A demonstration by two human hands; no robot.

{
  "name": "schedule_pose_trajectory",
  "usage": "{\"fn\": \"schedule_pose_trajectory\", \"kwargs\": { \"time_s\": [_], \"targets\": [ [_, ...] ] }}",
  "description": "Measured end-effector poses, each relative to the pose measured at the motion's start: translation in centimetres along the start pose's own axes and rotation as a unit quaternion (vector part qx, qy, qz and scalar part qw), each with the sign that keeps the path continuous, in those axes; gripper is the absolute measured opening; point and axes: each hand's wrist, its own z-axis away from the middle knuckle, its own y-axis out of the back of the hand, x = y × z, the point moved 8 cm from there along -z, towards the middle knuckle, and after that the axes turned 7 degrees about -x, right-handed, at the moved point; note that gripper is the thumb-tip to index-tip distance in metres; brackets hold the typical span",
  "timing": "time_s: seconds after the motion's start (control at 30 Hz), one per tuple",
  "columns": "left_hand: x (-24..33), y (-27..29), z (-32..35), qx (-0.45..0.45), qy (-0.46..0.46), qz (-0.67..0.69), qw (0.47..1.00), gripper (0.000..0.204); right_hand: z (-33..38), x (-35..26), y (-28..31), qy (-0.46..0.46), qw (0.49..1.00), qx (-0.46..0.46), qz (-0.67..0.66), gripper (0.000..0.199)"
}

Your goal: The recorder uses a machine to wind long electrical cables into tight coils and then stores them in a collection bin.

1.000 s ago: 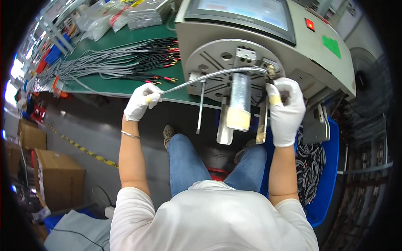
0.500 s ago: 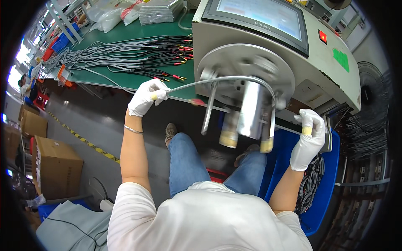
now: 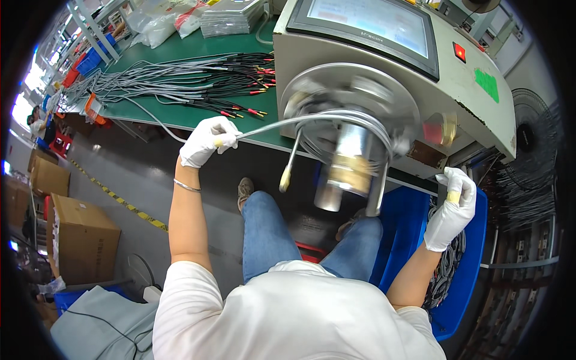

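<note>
My gloved left hand [image 3: 210, 143] is closed around a grey cable [image 3: 273, 125]. From my fingers the cable runs right to the winding machine's round metal plate [image 3: 409, 99], where several turns loop around the blurred, spinning posts [image 3: 351, 150]. On its other side the cable trails back toward the green bench. A blurred red and yellow piece [image 3: 441, 129] shows at the plate's right; I cannot tell what it is. My gloved right hand [image 3: 451, 210] is raised right of the plate, fingers pressed together, touching neither machine nor cable. Nothing shows between its fingers.
Grey cables with red and black plugs [image 3: 198, 81] lie along the green bench [image 3: 234, 42]. The machine has a screen [image 3: 372, 27] and a lit red switch [image 3: 459, 52]. Below my right hand, a blue bin [image 3: 478, 252] holds coiled cables. A fan [image 3: 528, 129] stands far right.
More turns of cable have gathered around the spinning posts. My right hand has shifted slightly right and down; my left hand stays near the same place, holding the cable.
</note>
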Motion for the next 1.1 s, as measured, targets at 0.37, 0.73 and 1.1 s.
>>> {"fn": "schedule_pose_trajectory", "kwargs": {
  "time_s": [0.37, 0.73, 1.1],
  "targets": [
    [-1.4, 0.1, 1.0, -0.014, 0.037, 0.000, 0.999, 0.017, 0.1, 0.5, 1.0, -0.010, 1.000, 0.010, 0.005, 0.014],
    [2.7, -1.0, 0.6, -0.031, 0.026, -0.045, 0.998, 0.011, -0.3, 1.6, 2.4, -0.009, 0.999, 0.033, 0.012, 0.015],
    [5.5, -3.5, 0.1, -0.036, 0.000, -0.054, 0.998, 0.015, 0.0, 1.6, 2.0, -0.014, 1.000, 0.012, -0.016, 0.013]
  ]
}}
